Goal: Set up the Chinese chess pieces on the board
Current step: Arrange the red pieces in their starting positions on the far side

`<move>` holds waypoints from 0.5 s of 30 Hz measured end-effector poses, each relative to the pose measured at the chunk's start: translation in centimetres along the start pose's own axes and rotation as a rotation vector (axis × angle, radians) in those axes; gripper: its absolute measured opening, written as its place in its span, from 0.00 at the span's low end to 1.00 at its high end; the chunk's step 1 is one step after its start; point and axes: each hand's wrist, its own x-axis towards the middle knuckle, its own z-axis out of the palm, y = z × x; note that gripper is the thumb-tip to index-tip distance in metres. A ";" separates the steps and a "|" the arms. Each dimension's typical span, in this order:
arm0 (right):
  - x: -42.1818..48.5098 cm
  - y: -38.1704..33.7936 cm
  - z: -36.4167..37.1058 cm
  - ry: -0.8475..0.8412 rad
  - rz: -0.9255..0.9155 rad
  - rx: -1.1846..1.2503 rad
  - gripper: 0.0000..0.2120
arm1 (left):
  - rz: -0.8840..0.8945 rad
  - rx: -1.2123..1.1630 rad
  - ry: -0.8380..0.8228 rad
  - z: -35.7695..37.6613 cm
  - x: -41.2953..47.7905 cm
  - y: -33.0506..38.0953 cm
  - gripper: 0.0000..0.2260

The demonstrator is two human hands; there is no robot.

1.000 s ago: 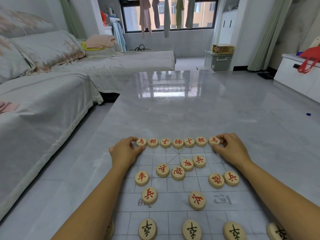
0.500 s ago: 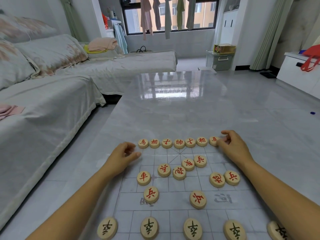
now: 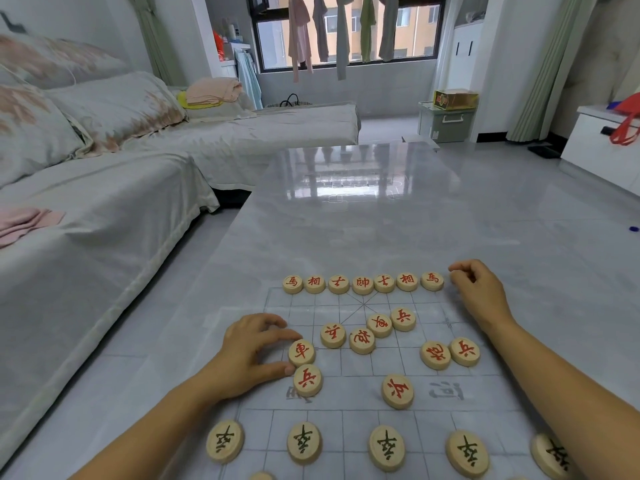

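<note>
A clear plastic chess board (image 3: 360, 420) lies on the grey table. Several red-lettered wooden pieces form a row (image 3: 363, 283) along its far edge. Other red pieces lie scattered mid-board. Black-lettered pieces (image 3: 386, 448) line the near side. My left hand (image 3: 254, 355) pinches the red chariot piece (image 3: 302, 352) between thumb and fingers, just above a red soldier piece (image 3: 308, 380). My right hand (image 3: 479, 292) rests loosely curled beside the right end of the far row, next to the red horse piece (image 3: 432, 280), holding nothing.
The glossy grey table (image 3: 363, 216) stretches far ahead. A covered sofa (image 3: 104, 209) runs along the left, close to the table edge. A white cabinet (image 3: 602, 147) with a red bag stands at the right; a storage box (image 3: 446, 119) sits by the window.
My left hand left the far-left horse piece, drew back toward me and closed on the red chariot. My right hand let go of the right horse piece and shifted slightly right.
</note>
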 end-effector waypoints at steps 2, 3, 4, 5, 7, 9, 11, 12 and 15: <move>0.1 0.0 0.1 -0.009 -0.005 -0.013 0.05 | 0.013 0.010 -0.036 -0.1 0.3 0.2 0.22; 0.1 0.0 0.1 -0.009 -0.010 -0.011 0.05 | 0.022 -0.001 -0.039 0.0 0.5 0.2 0.21; 0.1 0.0 0.1 -0.005 -0.014 -0.002 0.05 | 0.030 -0.015 -0.033 0.2 0.7 0.3 0.21; 0.0 0.1 0.1 0.000 -0.015 0.009 0.05 | 0.036 -0.029 -0.021 0.4 0.8 0.3 0.21; 0.1 0.2 -0.1 0.004 -0.011 0.028 0.05 | 0.030 -0.048 0.013 0.7 0.9 0.1 0.22; 0.1 0.1 -0.1 -0.009 -0.008 0.040 0.07 | 0.008 -0.047 0.032 0.7 0.9 0.1 0.26; 0.0 0.0 -0.1 -0.019 -0.013 0.057 0.07 | -0.018 -0.038 0.043 0.7 1.0 0.4 0.26; -0.1 -0.1 -0.2 -0.027 -0.018 0.064 0.07 | -0.025 -0.034 0.054 0.7 1.1 0.5 0.26; -0.2 -0.4 -0.3 -0.094 -0.050 0.064 0.07 | -0.030 -0.038 0.078 0.8 1.0 0.5 0.31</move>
